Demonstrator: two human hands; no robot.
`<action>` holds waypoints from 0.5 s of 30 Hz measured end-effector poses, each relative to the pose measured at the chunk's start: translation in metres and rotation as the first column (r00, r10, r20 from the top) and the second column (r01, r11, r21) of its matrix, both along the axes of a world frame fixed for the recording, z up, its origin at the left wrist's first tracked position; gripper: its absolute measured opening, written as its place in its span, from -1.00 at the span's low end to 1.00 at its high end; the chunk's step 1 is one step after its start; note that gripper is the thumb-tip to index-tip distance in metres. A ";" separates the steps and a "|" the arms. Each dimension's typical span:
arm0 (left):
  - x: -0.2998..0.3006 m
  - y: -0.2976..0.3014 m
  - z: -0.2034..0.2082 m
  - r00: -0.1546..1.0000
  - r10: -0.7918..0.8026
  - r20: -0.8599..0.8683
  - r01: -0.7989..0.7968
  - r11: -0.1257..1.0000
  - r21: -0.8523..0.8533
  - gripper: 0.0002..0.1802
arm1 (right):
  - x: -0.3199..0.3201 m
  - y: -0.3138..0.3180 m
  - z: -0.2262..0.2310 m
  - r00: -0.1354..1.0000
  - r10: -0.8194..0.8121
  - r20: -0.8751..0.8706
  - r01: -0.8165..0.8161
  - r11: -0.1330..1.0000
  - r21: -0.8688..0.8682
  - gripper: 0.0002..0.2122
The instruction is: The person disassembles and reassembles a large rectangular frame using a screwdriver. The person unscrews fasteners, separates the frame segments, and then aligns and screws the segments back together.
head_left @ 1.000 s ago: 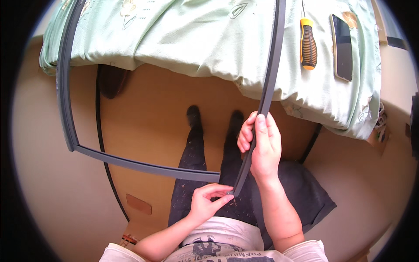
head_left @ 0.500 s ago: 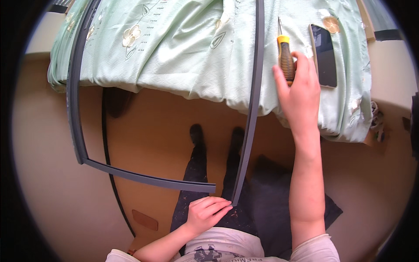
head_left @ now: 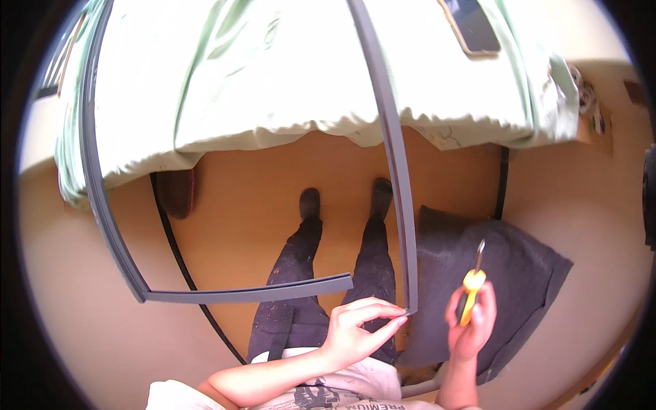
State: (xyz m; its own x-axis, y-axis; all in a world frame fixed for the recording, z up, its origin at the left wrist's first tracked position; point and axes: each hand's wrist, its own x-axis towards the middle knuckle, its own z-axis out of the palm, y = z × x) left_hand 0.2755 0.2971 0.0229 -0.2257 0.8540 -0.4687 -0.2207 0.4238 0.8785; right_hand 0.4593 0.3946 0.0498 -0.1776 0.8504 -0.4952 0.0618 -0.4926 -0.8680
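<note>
Some dark letters (head_left: 391, 406) mark the white shirt (head_left: 365, 377). Left hand (head_left: 361, 333) pinches a long grey bar (head_left: 397, 157), crossing the pale green cloth's (head_left: 273, 102) edge; right hand (head_left: 473, 333) wraps a yellow-black screwdriver (head_left: 473, 281). Both point away.

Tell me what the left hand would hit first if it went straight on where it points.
The right-hand grey bar, at its near end; the left hand is right there. Past that, perhaps the dark cloth, though depth is unclear.

pale green draped cloth (head_left: 301, 85) suggests a home.
</note>
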 end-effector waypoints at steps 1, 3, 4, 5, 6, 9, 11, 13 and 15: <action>0.001 0.003 0.001 0.999 -0.028 0.031 0.028 1.000 0.000 -0.86 | 0.010 -0.027 0.003 0.997 -0.079 0.005 0.079 0.995 -0.060 -0.60; 0.009 -0.002 -0.005 0.973 0.027 0.230 0.000 0.993 -0.116 -0.86 | 0.014 -0.076 0.011 0.978 -0.208 0.003 0.207 0.974 -0.096 -0.61; 0.011 -0.009 -0.014 0.955 0.053 0.291 -0.011 0.990 -0.142 -0.86 | 0.015 -0.095 0.012 0.973 -0.232 -0.005 0.230 0.968 -0.097 -0.62; 0.011 -0.008 -0.015 0.956 0.069 0.285 -0.015 0.982 -0.189 -0.84 | 0.016 -0.111 0.011 0.963 -0.268 -0.026 0.264 0.959 -0.099 -0.64; 0.012 -0.010 -0.020 0.955 0.101 0.279 -0.048 0.980 -0.192 -0.84 | 0.016 -0.124 0.008 0.962 -0.272 -0.023 0.268 0.958 -0.103 -0.64; 0.014 -0.008 -0.033 0.972 0.105 0.211 -0.063 0.979 -0.196 -0.85 | 0.017 -0.151 -0.010 0.944 -0.330 -0.002 0.326 0.936 -0.133 -0.65; 0.019 -0.009 -0.036 0.983 0.088 0.163 -0.061 0.985 -0.164 -0.84 | 0.024 -0.166 -0.032 0.951 -0.306 0.037 0.308 0.941 -0.141 -0.66; 0.021 -0.010 -0.039 0.989 0.058 0.134 -0.046 0.994 -0.095 -0.85 | 0.025 -0.170 -0.048 0.955 -0.295 0.034 0.297 0.946 -0.128 -0.68; 0.023 -0.017 -0.041 0.989 0.084 0.122 -0.076 0.994 -0.074 -0.86 | 0.024 -0.171 -0.062 0.959 -0.281 0.026 0.282 0.954 -0.106 -0.69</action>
